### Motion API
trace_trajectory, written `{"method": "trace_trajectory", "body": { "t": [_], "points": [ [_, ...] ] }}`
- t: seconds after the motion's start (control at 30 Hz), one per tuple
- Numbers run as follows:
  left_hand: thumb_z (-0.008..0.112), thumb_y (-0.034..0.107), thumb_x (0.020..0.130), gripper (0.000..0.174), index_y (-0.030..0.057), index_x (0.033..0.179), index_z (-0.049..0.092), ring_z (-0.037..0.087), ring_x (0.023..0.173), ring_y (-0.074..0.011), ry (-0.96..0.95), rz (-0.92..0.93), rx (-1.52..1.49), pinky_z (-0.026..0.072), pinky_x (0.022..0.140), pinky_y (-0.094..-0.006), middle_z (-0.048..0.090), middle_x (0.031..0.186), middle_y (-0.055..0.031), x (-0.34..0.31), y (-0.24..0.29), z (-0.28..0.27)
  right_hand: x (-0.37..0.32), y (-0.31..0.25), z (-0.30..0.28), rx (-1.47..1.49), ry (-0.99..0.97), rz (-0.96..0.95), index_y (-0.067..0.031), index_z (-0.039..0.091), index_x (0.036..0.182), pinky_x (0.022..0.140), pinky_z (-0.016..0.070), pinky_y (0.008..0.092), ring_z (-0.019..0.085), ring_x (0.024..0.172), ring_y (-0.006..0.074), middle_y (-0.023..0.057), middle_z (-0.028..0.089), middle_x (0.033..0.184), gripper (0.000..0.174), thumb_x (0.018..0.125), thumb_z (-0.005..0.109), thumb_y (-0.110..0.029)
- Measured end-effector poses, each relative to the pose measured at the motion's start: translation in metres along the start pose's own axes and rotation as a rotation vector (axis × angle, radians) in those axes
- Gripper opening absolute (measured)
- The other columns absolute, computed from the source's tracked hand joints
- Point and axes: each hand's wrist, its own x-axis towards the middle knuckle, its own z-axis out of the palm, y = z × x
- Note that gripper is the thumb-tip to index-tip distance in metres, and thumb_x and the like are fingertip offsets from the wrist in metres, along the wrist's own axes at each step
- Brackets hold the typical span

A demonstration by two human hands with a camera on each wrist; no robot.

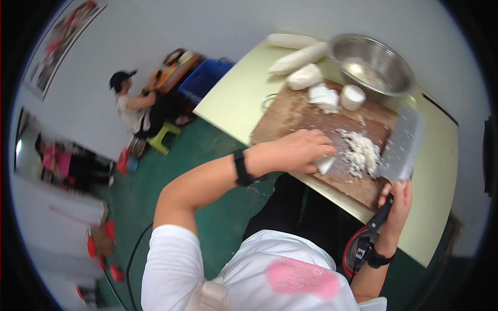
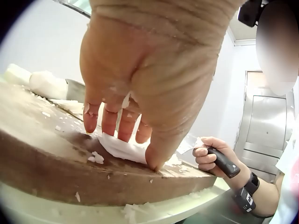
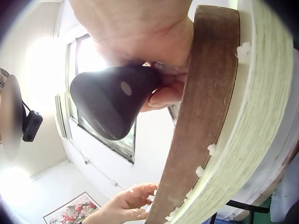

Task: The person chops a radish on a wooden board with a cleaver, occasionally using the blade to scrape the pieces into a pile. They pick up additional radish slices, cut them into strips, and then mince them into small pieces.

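My left hand (image 1: 306, 150) pinches a white radish piece (image 1: 325, 165) against the cutting board (image 1: 270, 120) near its front edge; in the left wrist view the fingers and thumb stand around the white piece (image 2: 122, 148). My right hand (image 1: 398, 205) grips the black handle (image 1: 381, 213) of a cleaver, whose broad blade (image 1: 403, 145) lies over the board's right side with white bits on it. Between the blade and my left hand is a pile of chopped white bits (image 1: 361, 154). The right wrist view shows the handle (image 3: 112, 98) in my right hand.
A metal bowl (image 1: 373, 65) stands behind the board. White radishes (image 1: 298, 58) and cut chunks (image 1: 353, 97) lie at the back. Crumbs dot the board and table edge (image 3: 261, 93). A seated person (image 1: 137, 103) is off to the left.
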Motion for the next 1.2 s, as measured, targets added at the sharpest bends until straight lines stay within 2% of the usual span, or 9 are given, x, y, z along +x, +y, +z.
{"method": "trace_trajectory", "body": {
  "t": [0.1, 0.3, 0.43, 0.63, 0.77, 0.83, 0.9, 1.07, 1.2],
  "points": [
    [0.07, 0.012, 0.076, 0.042, 0.0087, 0.118, 0.063, 0.057, 0.111, -0.0248, 0.023, 0.103, 0.073, 0.0475, 0.088, -0.0385, 0.064, 0.115, -0.0054, 0.005, -0.01, 0.006, -0.002, -0.002, 0.003, 0.018, 0.0, -0.032, -0.0061, 0.053, 0.108, 0.047, 0.042, 0.0202, 0.051, 0.051, 0.0092, 0.0034, 0.057, 0.075, 0.013, 0.102, 0.049, -0.017],
    [0.067, 0.016, 0.08, 0.035, 0.0126, 0.114, 0.067, 0.057, 0.107, -0.0199, -0.056, 0.251, 0.346, 0.0449, 0.084, -0.0342, 0.066, 0.109, 0.0008, 0.014, -0.007, -0.004, -0.006, -0.003, 0.005, -0.038, -0.018, -0.096, -0.0051, 0.052, 0.105, 0.05, 0.0442, 0.0211, 0.052, 0.056, 0.0097, 0.0044, 0.056, 0.076, 0.011, 0.103, 0.048, -0.015],
    [0.069, 0.016, 0.078, 0.036, 0.0115, 0.114, 0.066, 0.056, 0.111, -0.0219, -0.021, 0.238, 0.267, 0.0439, 0.089, -0.0345, 0.065, 0.111, -0.0018, 0.007, -0.009, -0.002, -0.013, -0.015, 0.014, -0.071, -0.013, -0.139, -0.0047, 0.052, 0.104, 0.051, 0.0454, 0.0218, 0.052, 0.058, 0.0091, 0.004, 0.056, 0.076, 0.009, 0.102, 0.05, -0.013],
    [0.072, 0.01, 0.072, 0.038, 0.0067, 0.109, 0.064, 0.056, 0.113, -0.0305, 0.363, 0.097, -0.024, 0.0451, 0.094, -0.0428, 0.061, 0.112, -0.0105, -0.02, 0.004, 0.017, -0.013, -0.061, 0.038, -0.327, -0.161, -0.168, 0.0, 0.056, 0.112, 0.051, 0.0435, 0.0213, 0.049, 0.058, 0.0074, 0.0009, 0.054, 0.074, 0.015, 0.098, 0.052, -0.004],
    [0.072, 0.006, 0.072, 0.03, 0.0041, 0.101, 0.062, 0.057, 0.108, -0.0339, 0.455, -0.08, -0.001, 0.0469, 0.091, -0.0458, 0.06, 0.106, -0.0128, -0.024, 0.02, 0.044, -0.012, -0.078, 0.061, -0.9, -0.367, -0.415, -0.0019, 0.059, 0.115, 0.055, 0.0486, 0.0346, 0.06, 0.059, 0.023, 0.0128, 0.06, 0.073, 0.027, 0.088, 0.061, -0.001],
    [0.073, 0.005, 0.071, 0.028, 0.0033, 0.098, 0.063, 0.058, 0.104, -0.0354, 0.484, -0.08, -0.002, 0.048, 0.088, -0.046, 0.06, 0.105, -0.0138, -0.021, 0.023, 0.045, -0.01, -0.074, 0.067, -0.986, -0.43, -0.507, -0.0036, 0.059, 0.113, 0.06, 0.0514, 0.0413, 0.065, 0.067, 0.0349, 0.0189, 0.063, 0.08, 0.029, 0.085, 0.064, -0.003],
    [0.073, 0.005, 0.071, 0.028, 0.0031, 0.097, 0.063, 0.059, 0.103, -0.0361, 0.519, -0.07, -0.01, 0.0483, 0.088, -0.0461, 0.061, 0.105, -0.0138, -0.019, 0.029, 0.043, -0.009, -0.075, 0.074, -1.033, -0.457, -0.561, -0.0042, 0.059, 0.107, 0.06, 0.0511, 0.0441, 0.064, 0.07, 0.0385, 0.0177, 0.066, 0.081, 0.022, 0.085, 0.064, -0.005],
    [0.074, 0.005, 0.073, 0.027, 0.0036, 0.099, 0.067, 0.058, 0.105, -0.0362, 0.609, -0.144, -0.013, 0.0469, 0.089, -0.0467, 0.063, 0.103, -0.0134, -0.018, 0.033, 0.052, -0.007, -0.064, 0.078, -1.265, -0.476, -0.714, -0.0067, 0.058, 0.098, 0.049, 0.049, 0.038, 0.062, 0.057, 0.0255, 0.0085, 0.055, 0.064, 0.013, 0.089, 0.063, -0.014],
    [0.074, 0.004, 0.072, 0.025, 0.0027, 0.097, 0.068, 0.058, 0.099, -0.0383, 0.567, -0.182, 0.077, 0.0468, 0.087, -0.049, 0.063, 0.101, -0.0137, -0.02, 0.029, 0.059, -0.007, -0.061, 0.074, -1.383, -0.569, -0.718, -0.005, 0.056, 0.105, 0.048, 0.0474, 0.0341, 0.06, 0.056, 0.0226, 0.008, 0.051, 0.067, 0.021, 0.088, 0.063, -0.014]
  ]
}}
